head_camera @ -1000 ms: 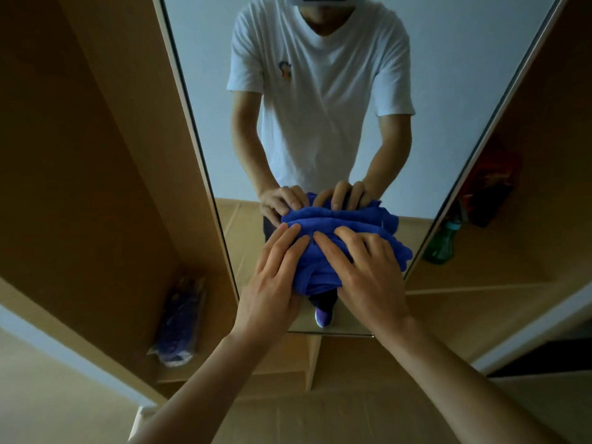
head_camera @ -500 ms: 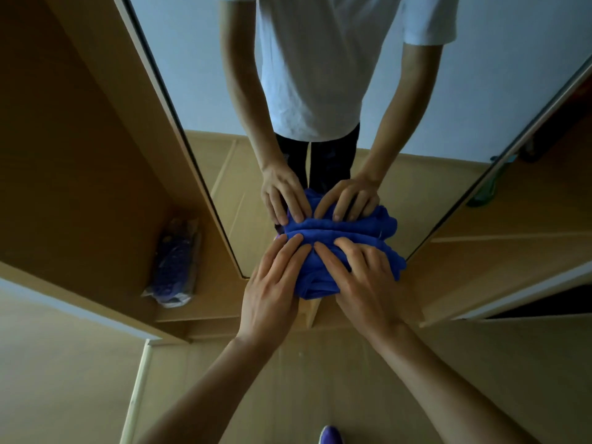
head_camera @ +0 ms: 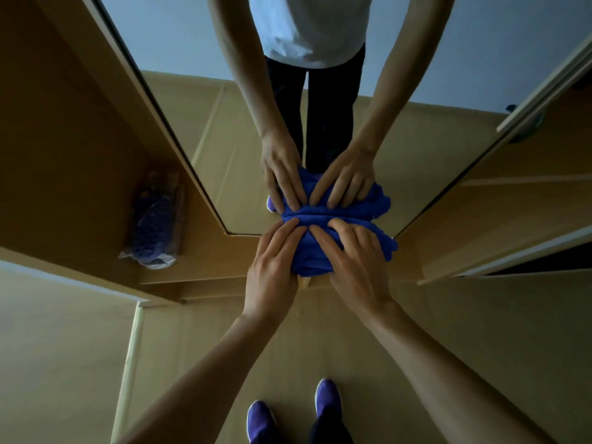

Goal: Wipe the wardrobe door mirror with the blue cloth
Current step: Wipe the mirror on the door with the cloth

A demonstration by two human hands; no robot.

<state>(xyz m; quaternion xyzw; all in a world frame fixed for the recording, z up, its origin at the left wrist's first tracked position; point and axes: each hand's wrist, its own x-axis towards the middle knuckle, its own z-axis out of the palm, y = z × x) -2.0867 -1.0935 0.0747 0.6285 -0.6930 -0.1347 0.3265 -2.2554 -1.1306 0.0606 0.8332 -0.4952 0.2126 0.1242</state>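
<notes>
Blue cloth (head_camera: 333, 241) bunched at mirror (head_camera: 224, 161) bottom edge; left hand (head_camera: 272, 267), right hand (head_camera: 355, 267) press flat-fingered. Best: even pressure, overlapping strokes.

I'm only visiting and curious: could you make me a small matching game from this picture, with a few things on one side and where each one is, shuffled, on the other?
Things:
1. blue cloth
2. plastic-wrapped bundle
3. purple shoes
4. right hand

Places:
A. on the floor, at the bottom of the view
B. pressed against the bottom of the mirror
C. fingers flat on the right part of the cloth
D. in the open wardrobe compartment, left of the mirror

Pairs: 1-B, 2-D, 3-A, 4-C.
</notes>
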